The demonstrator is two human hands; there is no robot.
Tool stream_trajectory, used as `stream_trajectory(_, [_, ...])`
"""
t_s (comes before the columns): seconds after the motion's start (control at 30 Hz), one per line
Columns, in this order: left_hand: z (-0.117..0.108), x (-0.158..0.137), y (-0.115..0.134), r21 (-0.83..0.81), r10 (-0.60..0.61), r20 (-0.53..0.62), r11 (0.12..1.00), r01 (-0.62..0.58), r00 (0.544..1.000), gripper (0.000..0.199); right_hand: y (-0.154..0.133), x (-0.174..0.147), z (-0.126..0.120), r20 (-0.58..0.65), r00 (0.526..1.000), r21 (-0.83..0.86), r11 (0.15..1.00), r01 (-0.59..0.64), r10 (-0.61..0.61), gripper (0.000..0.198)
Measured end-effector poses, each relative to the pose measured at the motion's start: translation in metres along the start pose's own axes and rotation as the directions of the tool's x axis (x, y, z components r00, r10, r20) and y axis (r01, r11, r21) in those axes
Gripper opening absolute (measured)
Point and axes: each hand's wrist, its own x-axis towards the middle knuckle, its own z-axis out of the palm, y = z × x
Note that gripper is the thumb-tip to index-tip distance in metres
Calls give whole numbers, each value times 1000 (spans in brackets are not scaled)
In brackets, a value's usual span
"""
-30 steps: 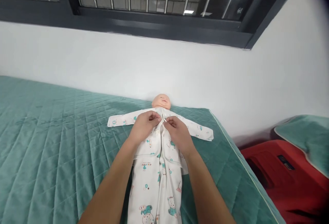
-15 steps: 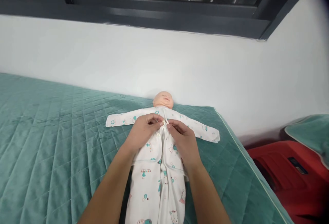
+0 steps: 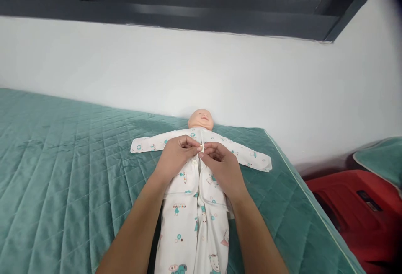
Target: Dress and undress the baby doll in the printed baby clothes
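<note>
A baby doll lies on its back, dressed in a white printed baby jacket with its long sleeves spread to both sides. White printed trousers cover the lower body. My left hand pinches one front edge of the jacket at the chest, where a small button shows at the fingertips. Opposite it, my right hand grips the other front edge between thumb and fingers. Below the hands another button shows, and the jacket front hangs parted there.
Green quilted bedding lies under the doll and reaches a white wall. Above is a dark window frame with metal bars. A red plastic object stands beyond the bed's right edge, with green cloth over its far side.
The fingers of my right hand have shifted slightly at the jacket edge, the thumb now closer to the left fingertips. Both hands still hold the jacket; the view has tilted a little.
</note>
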Motion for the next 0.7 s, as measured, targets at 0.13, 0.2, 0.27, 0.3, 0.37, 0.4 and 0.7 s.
stream_trajectory(0.13, [-3,-1,4,-12,-7,44,1000,7,999,20,-4,1,3,5,1000,-102,995,-10,10,28])
stream_trajectory(0.2, [-4,-3,7,6,-2,63,1000,2,998,23,-6,0,4,-5,1000,-156,988,-8,7,28])
stream_trajectory(0.27, [-5,-4,9,33,-2,63,999,0,998,25,-8,0,6,-16,1000,-198,980,-2,-1,27])
stream_trajectory(0.3, [-4,-4,9,46,-6,59,999,3,998,25,-9,-1,6,-20,1000,-215,977,4,-8,26])
stream_trajectory(0.37, [-3,-4,9,65,-15,43,998,12,999,25,-11,-2,8,-28,999,-253,967,20,-28,23])
stream_trajectory(0.4, [-2,-3,8,72,-18,29,997,16,999,25,-12,-2,9,-31,999,-274,961,29,-39,21])
stream_trajectory(0.7, [4,-3,7,116,-24,-49,993,29,999,19,-18,-6,15,-49,997,-381,924,34,-57,23])
